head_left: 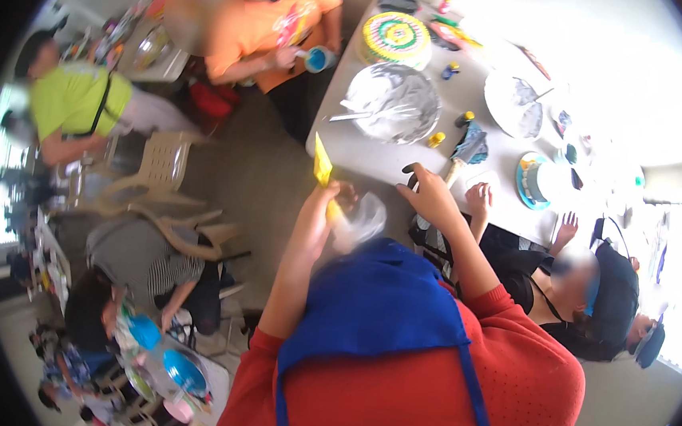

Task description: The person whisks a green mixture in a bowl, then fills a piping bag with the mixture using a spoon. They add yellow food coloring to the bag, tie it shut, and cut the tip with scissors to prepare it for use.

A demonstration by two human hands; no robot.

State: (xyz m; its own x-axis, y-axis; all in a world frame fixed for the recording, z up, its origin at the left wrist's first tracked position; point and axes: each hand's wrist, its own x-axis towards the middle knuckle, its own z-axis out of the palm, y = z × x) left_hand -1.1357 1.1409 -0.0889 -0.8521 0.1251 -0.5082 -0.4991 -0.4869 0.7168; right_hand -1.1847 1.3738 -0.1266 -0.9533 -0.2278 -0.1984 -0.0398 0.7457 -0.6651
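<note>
My left hand [317, 211] is closed round a piping bag [322, 163] with yellow filling, its tip pointing up. The loose, clear plastic end of the bag [363, 221] hangs below the fist. My right hand [432, 198] is raised near the table's edge, empty, with thumb and fingers apart and dark stains on the fingertips. Beyond the hands, a large metal bowl [436, 108] smeared with white cream holds a white-handled utensil [350, 118]. A blue piping bag [472, 147] lies on the table past my right hand.
On the white table [409, 158] stand a decorated yellow, green and red cake [396, 39], small yellow-capped bottles [436, 139], another bowl [490, 104] and a blue-and-white cake [537, 180]. A person in orange [271, 27] holds a blue-filled cup; another person [532, 280] sits at the right. Plastic chairs [160, 167] stand left.
</note>
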